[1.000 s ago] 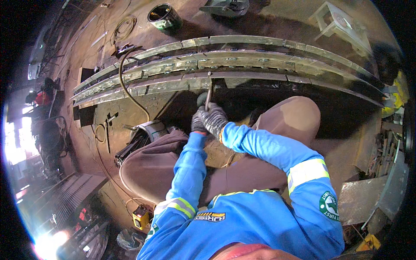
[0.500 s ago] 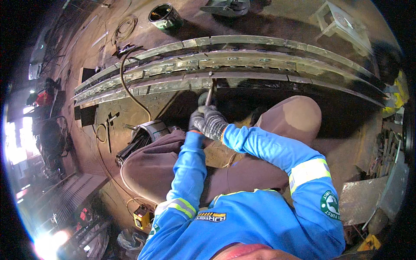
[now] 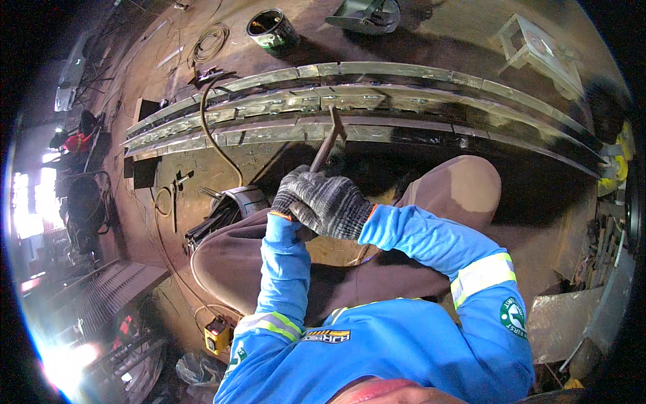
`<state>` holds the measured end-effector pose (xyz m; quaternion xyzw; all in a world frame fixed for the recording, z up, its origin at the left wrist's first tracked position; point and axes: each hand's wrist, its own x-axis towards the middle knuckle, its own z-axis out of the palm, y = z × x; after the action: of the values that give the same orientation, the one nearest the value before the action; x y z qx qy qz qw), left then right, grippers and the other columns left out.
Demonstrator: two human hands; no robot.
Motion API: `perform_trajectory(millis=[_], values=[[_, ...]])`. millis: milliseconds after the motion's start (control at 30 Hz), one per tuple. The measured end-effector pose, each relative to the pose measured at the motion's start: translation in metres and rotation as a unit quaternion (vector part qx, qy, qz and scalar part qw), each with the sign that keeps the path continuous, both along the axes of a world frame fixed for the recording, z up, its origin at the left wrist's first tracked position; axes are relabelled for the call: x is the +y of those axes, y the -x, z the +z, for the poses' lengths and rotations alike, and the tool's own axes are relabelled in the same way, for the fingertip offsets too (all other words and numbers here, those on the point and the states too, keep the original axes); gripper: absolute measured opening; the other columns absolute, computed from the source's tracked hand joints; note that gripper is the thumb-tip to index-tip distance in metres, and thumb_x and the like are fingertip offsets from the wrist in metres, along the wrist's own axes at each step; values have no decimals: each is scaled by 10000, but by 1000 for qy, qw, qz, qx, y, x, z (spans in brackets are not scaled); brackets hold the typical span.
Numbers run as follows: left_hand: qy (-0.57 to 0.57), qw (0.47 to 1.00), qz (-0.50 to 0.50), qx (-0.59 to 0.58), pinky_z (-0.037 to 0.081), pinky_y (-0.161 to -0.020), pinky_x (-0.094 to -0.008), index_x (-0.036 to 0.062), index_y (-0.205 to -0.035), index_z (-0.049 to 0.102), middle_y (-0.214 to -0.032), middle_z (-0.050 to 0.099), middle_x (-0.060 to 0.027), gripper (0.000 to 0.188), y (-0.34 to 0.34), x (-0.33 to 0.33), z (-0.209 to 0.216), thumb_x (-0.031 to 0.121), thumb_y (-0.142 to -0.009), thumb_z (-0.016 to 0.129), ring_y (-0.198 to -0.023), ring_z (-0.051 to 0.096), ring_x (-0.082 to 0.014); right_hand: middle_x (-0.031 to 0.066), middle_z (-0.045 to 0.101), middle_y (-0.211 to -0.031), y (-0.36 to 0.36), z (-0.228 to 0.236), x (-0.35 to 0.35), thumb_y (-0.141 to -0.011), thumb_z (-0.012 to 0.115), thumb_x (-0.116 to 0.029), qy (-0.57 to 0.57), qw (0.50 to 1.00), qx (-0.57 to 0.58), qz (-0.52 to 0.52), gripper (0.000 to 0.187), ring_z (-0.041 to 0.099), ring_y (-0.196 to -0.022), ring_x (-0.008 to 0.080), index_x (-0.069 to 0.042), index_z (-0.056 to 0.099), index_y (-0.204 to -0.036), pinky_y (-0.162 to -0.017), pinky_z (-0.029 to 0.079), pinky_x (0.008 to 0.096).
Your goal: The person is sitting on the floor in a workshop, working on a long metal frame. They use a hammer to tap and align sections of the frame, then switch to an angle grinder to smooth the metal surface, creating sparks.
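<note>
A hammer (image 3: 324,153) with a long, narrow head is raised in both my hands, its head over the near edge of the long steel beam (image 3: 282,133). My left hand (image 3: 288,192), in a grey knit glove, is closed around the handle. Over and beside it, my right hand (image 3: 334,205) in a matching glove is closed too, covering part of the left hand and the lower handle. The beam lies crosswise in front of me, with several seamed strips running along its length.
Left of my knee lies a round container (image 3: 245,200) of thin rods. A hose (image 3: 206,128) crosses the beam. Beyond stand a dark bucket (image 3: 272,30), a grey-green scoop-shaped thing (image 3: 367,15) and a pale metal stand (image 3: 542,50). A yellow box (image 3: 217,335) sits at lower left.
Both hands have drawn back toward my body with the hammer. Its head has come up off the beam's near edge and now tilts. The view has shifted slightly.
</note>
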<state>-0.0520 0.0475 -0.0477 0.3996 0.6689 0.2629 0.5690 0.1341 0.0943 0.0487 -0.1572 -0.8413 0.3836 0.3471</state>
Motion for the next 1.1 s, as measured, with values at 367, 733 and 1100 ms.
perform_trajectory(millis=[367,733,1100], values=[[-95,670,330,-658,471,-619,-295,54,-904,553,-808,586,-61,285,-54,16,115,336,-897,519,-661,530,-174,191,545,-1131,-4,10,-10,-732,647,-164,-98,978,182,-33,383,589,-936,331,-45,550,-1083,-755,505,418],[-178,836,446,-267,474,-807,-343,32,-1098,515,-1005,598,-148,332,-22,6,79,291,-927,396,-857,573,-212,202,540,-1121,0,3,-2,-733,619,-104,-69,990,123,16,395,552,-996,361,-5,523,-1103,-832,485,421],[-127,933,331,-70,396,-508,-265,33,-862,574,-683,537,12,121,-52,19,41,146,-890,543,-586,470,-106,197,587,-968,1,-12,2,-754,624,-154,-39,998,37,-34,314,572,-897,360,-22,563,-1032,-805,474,436]])
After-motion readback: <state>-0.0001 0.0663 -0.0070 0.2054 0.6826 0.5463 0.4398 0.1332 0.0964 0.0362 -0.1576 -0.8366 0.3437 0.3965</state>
